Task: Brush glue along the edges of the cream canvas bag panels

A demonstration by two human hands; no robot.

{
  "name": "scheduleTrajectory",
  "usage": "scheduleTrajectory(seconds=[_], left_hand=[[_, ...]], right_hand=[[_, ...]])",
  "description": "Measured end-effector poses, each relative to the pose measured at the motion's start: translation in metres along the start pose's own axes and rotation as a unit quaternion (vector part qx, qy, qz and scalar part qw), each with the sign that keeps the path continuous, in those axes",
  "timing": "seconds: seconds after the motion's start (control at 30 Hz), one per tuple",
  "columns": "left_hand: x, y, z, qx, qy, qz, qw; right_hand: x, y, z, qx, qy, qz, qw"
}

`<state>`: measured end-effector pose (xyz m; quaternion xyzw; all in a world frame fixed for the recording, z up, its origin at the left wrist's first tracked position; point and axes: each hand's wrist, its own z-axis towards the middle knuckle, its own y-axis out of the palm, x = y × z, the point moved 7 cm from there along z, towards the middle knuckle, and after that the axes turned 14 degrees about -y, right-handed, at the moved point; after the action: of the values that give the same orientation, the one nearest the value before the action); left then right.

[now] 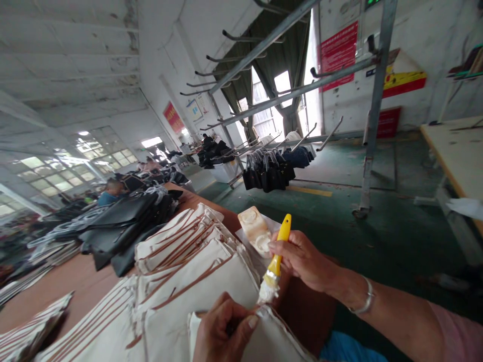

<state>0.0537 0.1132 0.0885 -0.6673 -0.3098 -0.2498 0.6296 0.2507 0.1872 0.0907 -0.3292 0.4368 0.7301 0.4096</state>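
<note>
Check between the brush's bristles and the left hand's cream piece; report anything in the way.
Nothing visible does: the right hand holds the yellow brush with its bristles right at the edge of the cream piece. The left hand grips close beside, not between them.

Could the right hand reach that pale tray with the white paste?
Probably yes: the right hand appears right beside the pale tray, with nothing visible blocking the way. Its grip is taken by the yellow-handled brush, though, so grasping the tray might be awkward.
</note>
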Motion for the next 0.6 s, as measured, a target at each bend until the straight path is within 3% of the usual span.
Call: scheduleTrajectory(seconds=[0.13, 0.23, 0.3, 0.4, 0.5, 0.6], left_hand=[[0.000, -0.001, -0.001, 0.008, -0.004, 0.007, 1.000], [-0.004, 0.003, 0.001, 0.003, -0.009, 0.013, 1.000], [-0.007, 0.004, 0.002, -0.001, -0.018, 0.016, 1.000], [-0.002, -0.003, 0.006, -0.002, -0.042, 0.013, 0.999], [0.024, -0.025, 0.008, -0.019, -0.053, -0.023, 0.998], [0.058, -0.073, 0.005, -0.004, -0.021, -0.120, 0.993]], right_hand=[[-0.008, -0.014, 0.005, 0.061, -0.050, -0.029, 0.996], [0.003, -0.001, 0.000, 0.019, -0.019, -0.054, 0.998], [0.010, 0.006, -0.006, 0.006, 0.013, -0.012, 1.000], [0.002, -0.003, -0.010, 0.057, -0.001, 0.059, 0.997], [-0.020, -0.028, -0.005, 0.132, -0.060, 0.101, 0.984], [-0.041, -0.053, 0.001, 0.189, -0.105, 0.143, 0.966]])
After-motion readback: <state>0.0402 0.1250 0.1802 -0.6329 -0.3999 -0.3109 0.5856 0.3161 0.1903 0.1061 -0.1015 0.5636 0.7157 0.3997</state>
